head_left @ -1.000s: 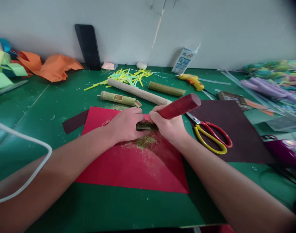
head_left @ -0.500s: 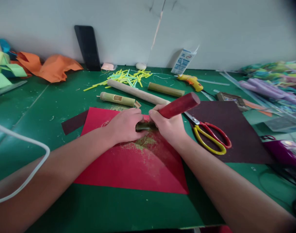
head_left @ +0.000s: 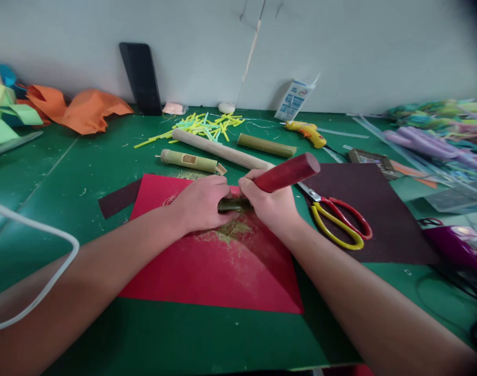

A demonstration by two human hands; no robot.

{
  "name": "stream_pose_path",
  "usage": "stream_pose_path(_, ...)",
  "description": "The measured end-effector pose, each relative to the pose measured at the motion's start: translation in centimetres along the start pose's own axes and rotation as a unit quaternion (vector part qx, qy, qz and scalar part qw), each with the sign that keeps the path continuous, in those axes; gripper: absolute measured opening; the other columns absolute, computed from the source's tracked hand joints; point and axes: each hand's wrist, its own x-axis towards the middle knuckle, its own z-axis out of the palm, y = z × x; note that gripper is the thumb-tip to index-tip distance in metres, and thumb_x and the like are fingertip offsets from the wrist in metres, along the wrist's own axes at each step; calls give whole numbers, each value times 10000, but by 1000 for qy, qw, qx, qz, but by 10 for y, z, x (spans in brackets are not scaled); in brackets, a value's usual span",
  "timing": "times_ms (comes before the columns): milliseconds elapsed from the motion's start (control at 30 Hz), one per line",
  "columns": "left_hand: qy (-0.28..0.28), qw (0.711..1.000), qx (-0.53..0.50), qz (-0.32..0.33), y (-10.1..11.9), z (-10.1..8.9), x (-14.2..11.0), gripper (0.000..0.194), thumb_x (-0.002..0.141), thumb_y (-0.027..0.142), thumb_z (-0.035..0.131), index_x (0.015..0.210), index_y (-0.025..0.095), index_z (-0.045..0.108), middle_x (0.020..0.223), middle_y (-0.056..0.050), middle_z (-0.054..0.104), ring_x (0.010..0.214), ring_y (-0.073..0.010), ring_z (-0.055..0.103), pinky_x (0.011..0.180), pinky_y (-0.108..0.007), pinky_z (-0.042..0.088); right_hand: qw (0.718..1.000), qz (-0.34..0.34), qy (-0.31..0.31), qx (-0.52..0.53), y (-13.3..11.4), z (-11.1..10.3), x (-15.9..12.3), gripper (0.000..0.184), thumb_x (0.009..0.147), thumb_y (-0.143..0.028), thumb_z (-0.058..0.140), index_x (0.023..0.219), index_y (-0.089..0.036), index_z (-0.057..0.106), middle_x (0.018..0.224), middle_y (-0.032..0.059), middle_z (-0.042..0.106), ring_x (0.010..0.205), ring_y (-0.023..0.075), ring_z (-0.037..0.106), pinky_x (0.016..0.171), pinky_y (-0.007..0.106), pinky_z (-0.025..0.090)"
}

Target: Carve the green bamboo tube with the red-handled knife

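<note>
My left hand [head_left: 203,202] is closed around a short green bamboo tube [head_left: 229,205] above the red paper sheet [head_left: 207,271]. My right hand [head_left: 273,201] grips a tool by its thick red handle [head_left: 289,172], which tilts up to the right. The tool's working end is hidden by my fingers, close to the tube. Greenish shavings and dust [head_left: 234,231] lie on the paper below the tube. Behind my hands are a bamboo piece with a cut window [head_left: 189,160], a pale wooden rod [head_left: 218,148] and another bamboo tube [head_left: 266,145].
Red-and-yellow scissors [head_left: 340,222] lie on dark paper [head_left: 387,230] at right. A yellow glue gun [head_left: 307,133], yellow strips [head_left: 207,125] and a phone [head_left: 141,78] stand or lie toward the wall. A white cable [head_left: 62,235] loops over my left forearm.
The red handle's end has dipped slightly and shifted a little to the left. Both hands keep their hold, with the bamboo tube in nearly the same place.
</note>
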Motion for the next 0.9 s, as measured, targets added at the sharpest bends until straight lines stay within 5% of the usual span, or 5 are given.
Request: stream_pose_path(900, -11, 1000, 7, -8, 3, -1, 0, 227, 840, 373, 680, 828, 147, 692, 830, -76, 610, 807, -230, 590, 686, -345, 457, 1000, 4, 1, 6, -1, 2, -2, 230, 742, -235, 597, 525, -208, 527, 515, -44, 463, 525, 98, 402, 503, 272, 313)
